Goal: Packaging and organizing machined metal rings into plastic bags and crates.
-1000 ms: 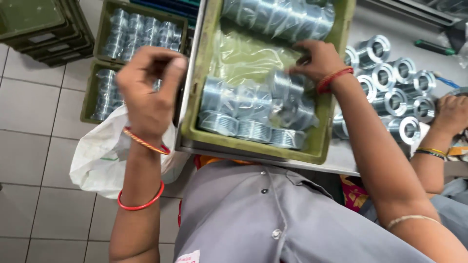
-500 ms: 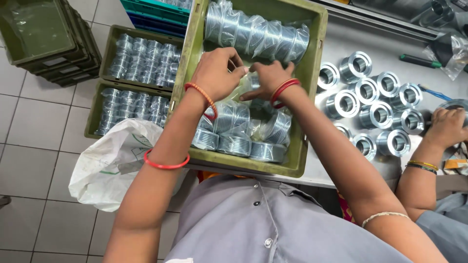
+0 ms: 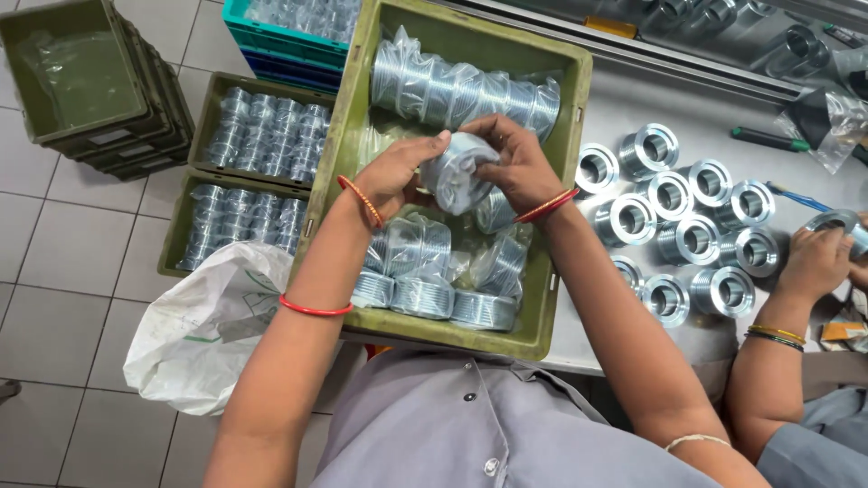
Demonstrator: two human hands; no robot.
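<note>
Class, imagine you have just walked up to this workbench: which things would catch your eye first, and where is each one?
First, the left hand and right hand together grip a plastic-wrapped metal pulley above the green crate at centre, which holds more wrapped pulleys. To the right, a cluster of bare shiny pulleys stands on the grey table, beside another person's hand. On the floor at left lie a white sack and further filled crates.

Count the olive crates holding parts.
3. One crate on the table, beneath the left hand and right hand gripping a wrapped part; two on the floor beside it. The stack's lower crates are hidden.
</note>
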